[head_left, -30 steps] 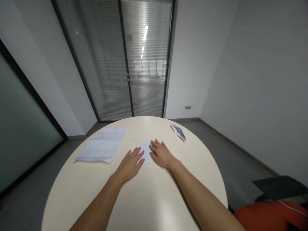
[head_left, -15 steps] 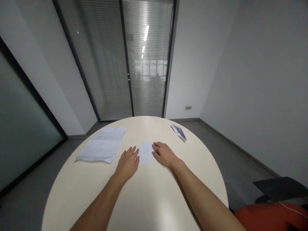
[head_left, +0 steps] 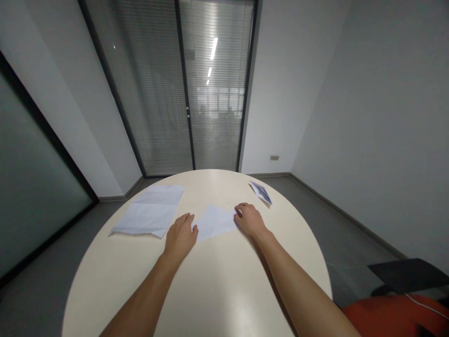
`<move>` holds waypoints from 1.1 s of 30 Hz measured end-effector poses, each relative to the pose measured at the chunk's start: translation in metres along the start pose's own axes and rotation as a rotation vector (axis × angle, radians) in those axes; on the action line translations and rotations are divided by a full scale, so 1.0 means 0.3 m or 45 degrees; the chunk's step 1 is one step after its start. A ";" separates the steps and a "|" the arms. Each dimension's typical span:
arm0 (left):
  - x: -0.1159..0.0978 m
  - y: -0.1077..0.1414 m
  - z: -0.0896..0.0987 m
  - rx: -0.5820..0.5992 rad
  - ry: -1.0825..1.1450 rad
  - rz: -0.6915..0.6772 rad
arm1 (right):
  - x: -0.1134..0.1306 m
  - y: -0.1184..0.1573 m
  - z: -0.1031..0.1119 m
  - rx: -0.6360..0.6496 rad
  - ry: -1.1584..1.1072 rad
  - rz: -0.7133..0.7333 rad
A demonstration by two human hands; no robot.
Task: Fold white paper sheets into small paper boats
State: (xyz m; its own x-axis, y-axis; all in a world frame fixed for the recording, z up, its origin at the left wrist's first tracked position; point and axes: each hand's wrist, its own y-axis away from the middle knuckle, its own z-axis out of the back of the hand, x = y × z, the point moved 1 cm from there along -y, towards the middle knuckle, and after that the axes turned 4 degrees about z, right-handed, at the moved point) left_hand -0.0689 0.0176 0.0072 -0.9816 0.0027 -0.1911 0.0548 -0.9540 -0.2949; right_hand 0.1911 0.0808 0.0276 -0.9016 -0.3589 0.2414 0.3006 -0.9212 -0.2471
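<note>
Paper [head_left: 214,224] is flanked at nine o'clock by left hand [head_left: 180,235], at three by right hand [head_left: 249,219]; both part-curled, grip cannot be told

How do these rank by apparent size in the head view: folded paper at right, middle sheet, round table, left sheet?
Largest to smallest:
1. Round table
2. Left sheet
3. Middle sheet, partly covered at its sides
4. Folded paper

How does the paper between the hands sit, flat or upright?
Flat: the paper lies on the table, between left hand and right hand. Whether it is folded in layers, I cannot tell.
</note>
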 end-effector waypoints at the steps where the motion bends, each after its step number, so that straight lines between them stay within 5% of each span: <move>1: 0.000 0.001 0.008 0.003 -0.010 0.018 | -0.002 0.000 -0.001 0.005 0.006 -0.024; 9: 0.005 -0.001 0.037 0.051 0.024 0.121 | -0.022 -0.009 -0.014 0.024 -0.160 -0.103; 21: 0.024 -0.012 0.004 0.024 0.116 0.159 | -0.046 -0.026 -0.052 0.032 -0.346 0.014; 33: 0.029 -0.017 -0.019 -0.061 0.181 0.046 | -0.014 -0.019 -0.030 0.070 -0.143 0.022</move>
State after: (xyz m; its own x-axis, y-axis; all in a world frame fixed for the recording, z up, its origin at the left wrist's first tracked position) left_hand -0.0765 0.0243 0.0017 -0.9432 0.0145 -0.3319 0.1015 -0.9387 -0.3294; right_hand 0.1903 0.0889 0.0196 -0.8566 -0.3867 0.3415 0.3353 -0.9204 -0.2012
